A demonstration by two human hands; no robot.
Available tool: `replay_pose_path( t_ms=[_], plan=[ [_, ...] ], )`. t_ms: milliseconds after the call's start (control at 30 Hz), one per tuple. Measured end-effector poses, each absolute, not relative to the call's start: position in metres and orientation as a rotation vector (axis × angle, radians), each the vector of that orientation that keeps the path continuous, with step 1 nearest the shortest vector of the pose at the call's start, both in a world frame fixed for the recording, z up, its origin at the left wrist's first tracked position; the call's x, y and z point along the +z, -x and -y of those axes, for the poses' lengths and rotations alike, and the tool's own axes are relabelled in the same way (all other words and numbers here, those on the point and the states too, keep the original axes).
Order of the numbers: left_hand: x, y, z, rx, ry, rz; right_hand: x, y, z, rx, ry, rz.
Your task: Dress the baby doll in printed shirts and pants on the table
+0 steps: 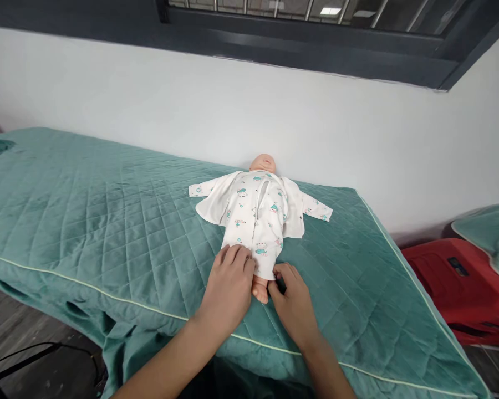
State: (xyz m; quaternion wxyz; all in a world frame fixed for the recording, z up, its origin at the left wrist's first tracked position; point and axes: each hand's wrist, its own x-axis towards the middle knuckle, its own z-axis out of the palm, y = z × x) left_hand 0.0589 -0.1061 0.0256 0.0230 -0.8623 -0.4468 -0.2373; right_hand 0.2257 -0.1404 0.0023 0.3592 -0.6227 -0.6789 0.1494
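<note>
A baby doll (263, 163) lies on its back, head toward the wall, arms spread wide. It wears a white printed top (216, 202) whose front flaps lie spread to both sides, and white printed trousers (261, 247) on its legs. My left hand (230, 288) is closed on the left trouser leg low down, covering that foot. At the other trouser leg's cuff, my right hand (293, 302) pinches the hem's outer edge. One bare foot (260, 289) sticks out of this cuff between my hands.
A green quilted cover (120, 221) with pale piping spreads over the bed beneath the doll. Behind it rises a white wall (149, 105) under a dark window frame (274, 44) with bars. A red plastic object (453, 277), partly under green cloth, stands at the right.
</note>
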Motion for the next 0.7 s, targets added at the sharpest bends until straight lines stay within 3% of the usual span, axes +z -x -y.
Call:
replay_pose_path(
  t_ms=[333, 700],
  plan=[
    [0.036, -0.049, 0.115, -1.209, 2.808, 1.439, 0.032, -0.239, 0.166, 0.522, 1.411, 1.837],
    [0.022, -0.009, 0.147, -1.112, 2.765, 1.440, 0.013, -0.249, 0.184, 0.604, 1.459, 1.954]
  ],
)
